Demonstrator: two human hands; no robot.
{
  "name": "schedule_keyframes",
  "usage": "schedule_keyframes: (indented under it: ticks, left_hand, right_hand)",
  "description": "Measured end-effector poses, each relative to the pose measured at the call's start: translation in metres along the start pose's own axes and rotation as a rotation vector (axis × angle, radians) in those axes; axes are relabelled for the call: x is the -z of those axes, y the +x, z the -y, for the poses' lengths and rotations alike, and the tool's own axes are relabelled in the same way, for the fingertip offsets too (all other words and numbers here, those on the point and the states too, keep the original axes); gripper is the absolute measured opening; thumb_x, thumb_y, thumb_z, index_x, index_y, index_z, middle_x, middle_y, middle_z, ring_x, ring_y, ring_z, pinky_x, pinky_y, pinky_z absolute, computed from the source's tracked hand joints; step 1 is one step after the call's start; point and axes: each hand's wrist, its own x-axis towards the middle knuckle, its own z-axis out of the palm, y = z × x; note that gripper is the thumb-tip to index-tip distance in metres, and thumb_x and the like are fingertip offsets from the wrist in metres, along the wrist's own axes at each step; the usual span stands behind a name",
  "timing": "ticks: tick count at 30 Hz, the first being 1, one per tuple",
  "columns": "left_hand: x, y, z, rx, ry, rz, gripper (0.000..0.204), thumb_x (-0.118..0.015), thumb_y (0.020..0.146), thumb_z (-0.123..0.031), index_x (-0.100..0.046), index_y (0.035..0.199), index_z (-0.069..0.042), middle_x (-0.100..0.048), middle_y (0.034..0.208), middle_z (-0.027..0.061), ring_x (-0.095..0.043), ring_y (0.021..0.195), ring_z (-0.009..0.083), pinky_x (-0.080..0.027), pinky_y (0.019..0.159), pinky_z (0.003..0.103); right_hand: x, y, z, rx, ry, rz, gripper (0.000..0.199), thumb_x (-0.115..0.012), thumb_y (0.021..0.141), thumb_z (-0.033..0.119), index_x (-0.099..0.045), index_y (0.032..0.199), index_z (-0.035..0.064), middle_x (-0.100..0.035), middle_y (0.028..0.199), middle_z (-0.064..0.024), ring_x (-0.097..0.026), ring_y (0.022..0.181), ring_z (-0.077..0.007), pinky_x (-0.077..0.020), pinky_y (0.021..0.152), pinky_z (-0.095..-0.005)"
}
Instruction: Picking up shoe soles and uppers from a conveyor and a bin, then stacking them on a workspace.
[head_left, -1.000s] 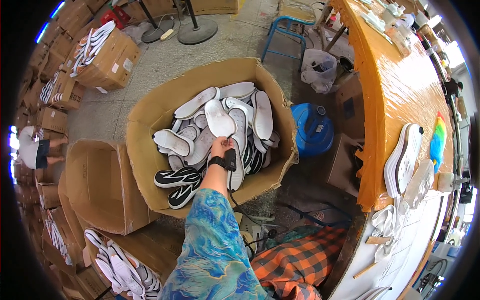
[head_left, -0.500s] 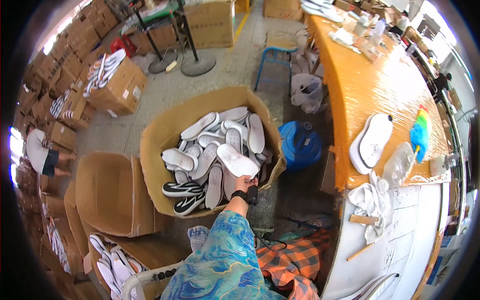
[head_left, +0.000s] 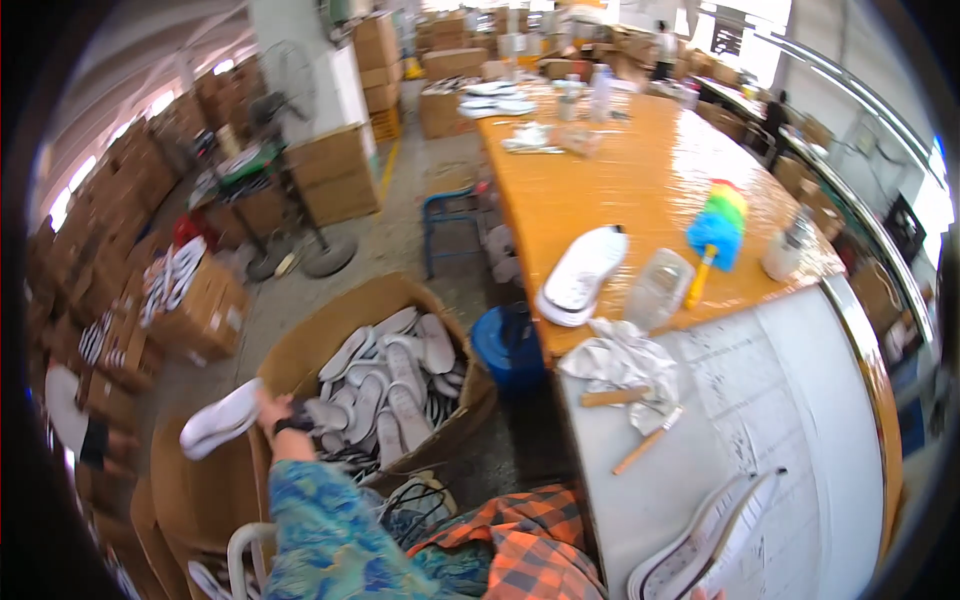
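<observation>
My left hand [head_left: 272,408], with a dark band at the wrist, grips one end of a white shoe sole [head_left: 222,418]. That sole is held in the air at the left of a large cardboard box [head_left: 285,355] full of white soles [head_left: 368,402], above an emptier-looking carton [head_left: 195,490]. At the lower edge, fingertips of my right hand [head_left: 706,594] show against another white shoe sole [head_left: 705,535] with dark edging, tilted over the white tabletop. Most of the right hand is cut off.
On the orange-covered table [head_left: 640,180] lie a white shoe sole [head_left: 582,275], a clear plastic piece [head_left: 660,290], a rainbow duster [head_left: 716,228], a crumpled cloth [head_left: 625,365] and a wooden-handled brush [head_left: 648,440]. A blue jug [head_left: 508,345] stands below; cartons [head_left: 200,305] stand left.
My left hand has lifted a white sole out of the large box and carried it left. The view has tilted up and turned right, showing more of the table. Right fingertips have come into view.
</observation>
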Motion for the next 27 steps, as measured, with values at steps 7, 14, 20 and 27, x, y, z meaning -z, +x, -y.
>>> schedule_keyframes:
  ticks: [7, 14, 20, 27]
  left_hand:
    - [-0.121, -0.024, 0.088, 0.34, 0.047, 0.105, 0.042, -0.057, 0.077, -0.045, -0.051, 0.086, -0.004, -0.055, 0.07, 0.0078, -0.055, 0.065, 0.0207, -0.047, 0.054, 0.031]
    - [-0.345, -0.402, 0.207, 1.116, 0.518, 1.477, 0.022, -0.053, 0.083, -0.016, -0.051, 0.102, -0.005, -0.054, 0.095, 0.0046, -0.052, 0.083, 0.0149, -0.044, 0.07, 0.027]
    - [-0.302, -0.545, 0.2, 0.941, 0.764, 2.046, 0.043, -0.049, 0.087, -0.015, -0.034, 0.125, -0.003, -0.046, 0.117, 0.0068, -0.047, 0.105, 0.0159, -0.04, 0.089, 0.032]
    - [-0.312, -0.556, 0.207, 1.584, 0.716, 1.635, 0.052, -0.044, 0.088, -0.018, -0.022, 0.132, -0.003, -0.046, 0.115, 0.007, -0.048, 0.101, 0.0156, -0.04, 0.085, 0.031]
  right_hand:
    - [-0.005, 0.001, -0.001, 0.163, 0.207, 0.099, 0.037, -0.053, 0.08, 0.01, -0.045, 0.114, -0.0003, -0.057, 0.096, -0.0059, -0.055, 0.08, -0.0128, -0.0456, 0.07, -0.0269]
    - [0.001, -0.015, 0.012, 0.202, 0.419, -0.025, 0.04, -0.056, 0.08, 0.011, -0.044, 0.115, -0.004, -0.057, 0.1, -0.0075, -0.054, 0.086, -0.012, -0.0441, 0.076, -0.0254]
    - [-0.014, -0.034, -0.001, 0.258, 0.254, -0.116, 0.046, -0.055, 0.081, 0.014, -0.04, 0.121, -0.0024, -0.047, 0.115, -0.0136, -0.05, 0.099, -0.0167, -0.0425, 0.081, -0.0266]
    - [-0.035, -0.027, 0.006, 0.379, 0.315, 0.041, 0.062, -0.049, 0.08, 0.006, -0.019, 0.133, -0.0008, -0.04, 0.124, -0.0113, -0.042, 0.109, -0.0153, -0.036, 0.09, -0.027]
